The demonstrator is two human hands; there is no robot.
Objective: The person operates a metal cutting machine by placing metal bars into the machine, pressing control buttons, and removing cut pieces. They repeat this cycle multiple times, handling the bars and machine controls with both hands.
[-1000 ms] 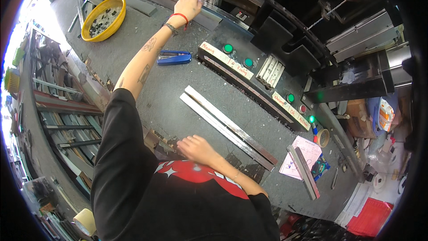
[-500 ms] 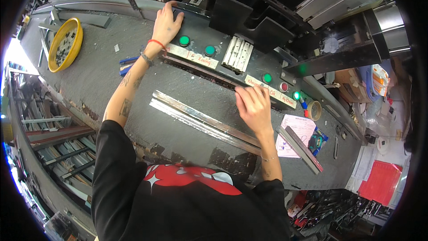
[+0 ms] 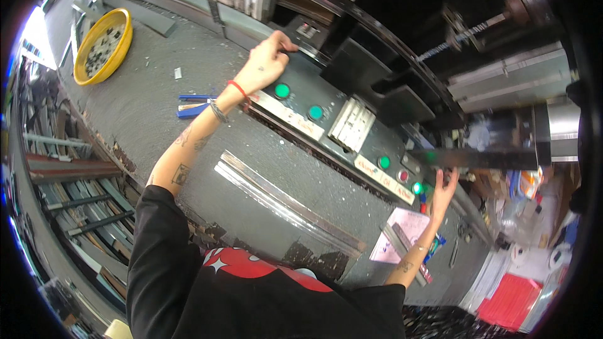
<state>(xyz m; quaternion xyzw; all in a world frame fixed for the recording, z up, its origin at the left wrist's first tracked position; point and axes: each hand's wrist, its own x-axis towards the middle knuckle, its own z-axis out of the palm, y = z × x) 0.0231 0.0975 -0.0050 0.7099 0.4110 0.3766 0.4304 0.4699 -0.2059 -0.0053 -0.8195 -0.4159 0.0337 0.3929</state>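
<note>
My left hand (image 3: 267, 61) rests over the left end of a dark machine panel (image 3: 295, 78), thumb apart from the bent fingers, nothing visible in it. My right hand (image 3: 445, 189) is raised near the panel's right end, beside a dark machine arm (image 3: 477, 158); its fingers are stretched apart and it looks empty. Between the hands the panel carries a green button (image 3: 282, 91), another green button (image 3: 315, 112), a red button (image 3: 402, 176) and a lit green one (image 3: 417, 188). Short silver metal profiles (image 3: 352, 127) lie side by side at the panel's middle. Long metal strips (image 3: 282, 204) lie on the bench before me.
A yellow bowl (image 3: 127, 41) of small dark parts stands at the far left. A blue-handled tool (image 3: 191, 110) lies near my left forearm. Under my right forearm are pink paper (image 3: 409, 218) and short grey bars (image 3: 397, 242). A drill-like spindle (image 3: 468, 31) juts in at upper right.
My right hand has moved right, from the panel's front edge to beside the machine arm, and its fingers have spread. My left hand stays at the panel's left end. The view has shifted.
</note>
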